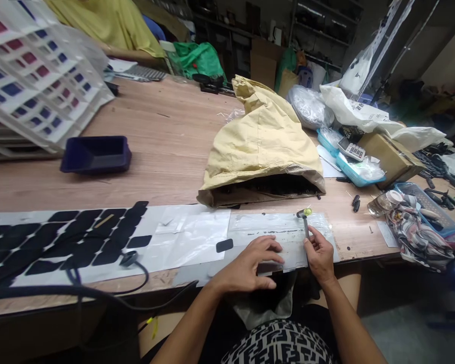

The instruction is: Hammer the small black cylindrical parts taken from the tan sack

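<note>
My right hand (319, 253) is closed round the handle of a small hammer (305, 222), whose head has a yellow-green tip and points away from me. My left hand (252, 263) hovers or rests at the front of a grey sheet (288, 237), fingers apart and thumb stretched out, with nothing visible in it. A small black rounded rectangular piece (224, 245) lies just left of my left hand. Beyond both hands sits a yellow cloth sack (265, 136), its dark mouth facing me.
Rows of black rounded pieces (114, 235) lie on white sheets at the left, crossed by a black cable (98, 291). Behind are a dark blue tray (94, 154) and a white crate (41, 76). A jar (382, 203), cloth and baskets stand right. A person in yellow (109, 25) is across the table.
</note>
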A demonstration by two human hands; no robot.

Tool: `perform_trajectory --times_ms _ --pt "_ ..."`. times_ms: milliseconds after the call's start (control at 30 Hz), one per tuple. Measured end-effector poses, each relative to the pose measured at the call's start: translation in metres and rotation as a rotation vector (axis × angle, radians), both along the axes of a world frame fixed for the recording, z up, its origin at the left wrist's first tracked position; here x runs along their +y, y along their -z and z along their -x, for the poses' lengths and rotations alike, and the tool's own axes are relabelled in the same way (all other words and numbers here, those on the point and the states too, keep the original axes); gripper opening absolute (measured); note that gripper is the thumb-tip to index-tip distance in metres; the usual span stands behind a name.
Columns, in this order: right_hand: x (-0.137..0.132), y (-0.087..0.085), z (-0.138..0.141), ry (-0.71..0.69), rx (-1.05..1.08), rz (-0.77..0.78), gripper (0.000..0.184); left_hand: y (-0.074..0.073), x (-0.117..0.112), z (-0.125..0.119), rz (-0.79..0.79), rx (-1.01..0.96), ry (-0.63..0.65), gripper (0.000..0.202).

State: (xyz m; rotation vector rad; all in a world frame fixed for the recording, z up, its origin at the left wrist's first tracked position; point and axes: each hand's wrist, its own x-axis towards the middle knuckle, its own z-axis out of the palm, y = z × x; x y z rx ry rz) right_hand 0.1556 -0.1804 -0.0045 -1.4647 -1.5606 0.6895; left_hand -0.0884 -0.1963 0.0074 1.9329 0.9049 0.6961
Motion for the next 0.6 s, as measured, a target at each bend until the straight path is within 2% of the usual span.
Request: perform_trajectory --times_ms 67,167,233,300,367,433,600 --pt "0.000 0.001 0.000 -0.002 0.004 -0.010 0.043 -0.002 0.015 0.000 0.069 -0.070 -0.148 0.046" --pt "0.001 0.002 0.000 0.007 0.001 -0.022 0.043 -0.006 0.056 -0.001 0.162 -0.094 -0.547 0.053" --pt "0.001 0.003 0.000 0.008 -0.007 -0.025 0.043 -0.010 0.089 -0.004 0.158 -0.024 -0.820 0.050" --pt "0.002 0.003 -0.001 0.000 -0.017 -0.029 0.043 -0.013 0.122 -0.008 0.174 0.132 -1.000 0.045" --pt "0.001 0.004 -0.001 -0.005 -0.027 -0.032 0.042 -0.015 0.147 -0.013 0.225 0.259 -1.056 0.044" --pt "0.001 0.004 -0.001 -0.001 -0.031 -0.035 0.042 -0.013 0.164 -0.018 0.238 0.339 -1.049 0.045" --pt "-0.002 0.002 0.001 -0.003 -0.042 -0.038 0.041 -0.006 0.180 -0.022 0.266 0.376 -1.050 0.046"
